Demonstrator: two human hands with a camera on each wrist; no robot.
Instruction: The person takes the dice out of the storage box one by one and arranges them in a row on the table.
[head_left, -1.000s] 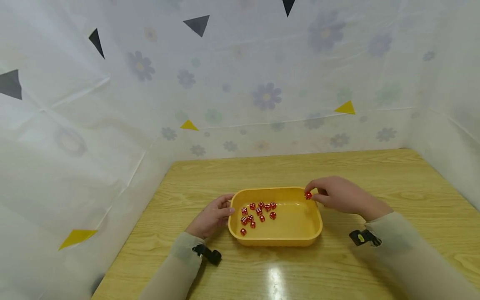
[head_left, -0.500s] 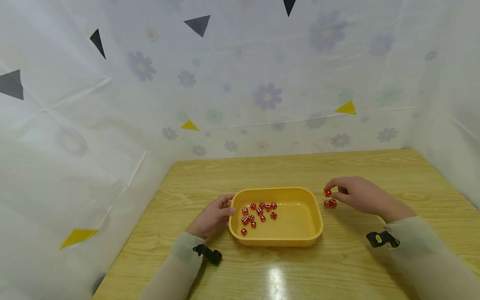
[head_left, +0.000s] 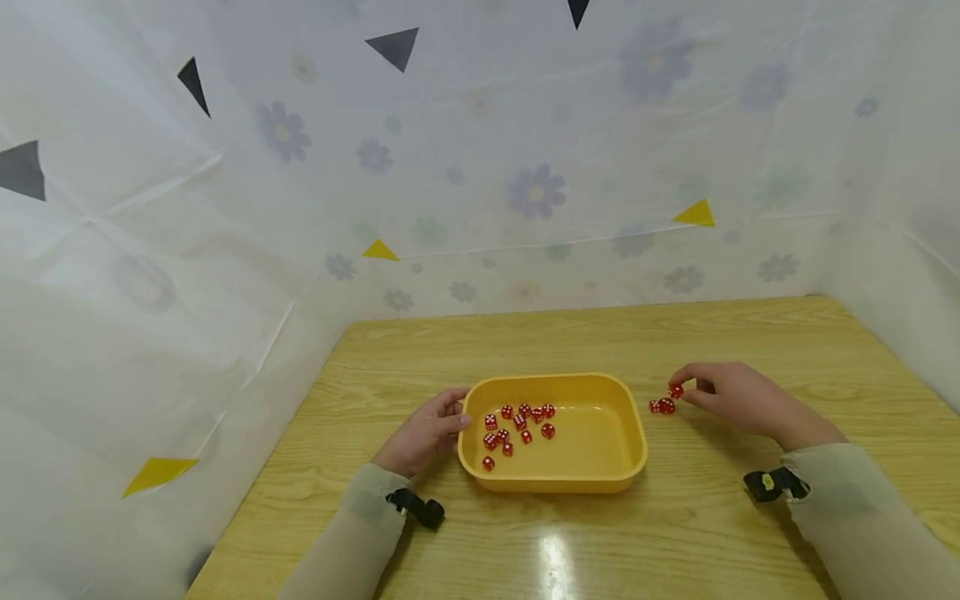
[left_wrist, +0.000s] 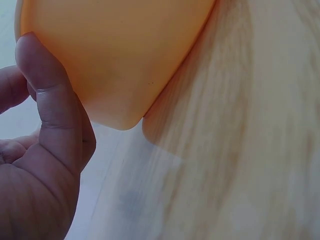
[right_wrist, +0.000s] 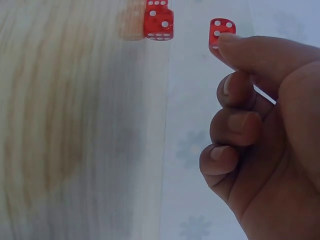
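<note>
Left hand [head_left: 422, 437] rests against yellow tray [head_left: 555, 479], fingers relaxed on its left wall; dice [head_left: 517, 425] lie inside. Right hand [head_left: 731, 396] pinches one die [head_left: 676, 389] above two dice [head_left: 662, 406] on counter [head_left: 675, 533], just right of tray.

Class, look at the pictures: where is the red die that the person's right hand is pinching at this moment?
In the head view the pinched die is at the right hand fingertips, right of the yellow tray, just above the dice on the table.

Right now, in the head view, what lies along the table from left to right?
Left hand → yellow tray with dice → two dice on the table → die pinched by the right hand.
</note>
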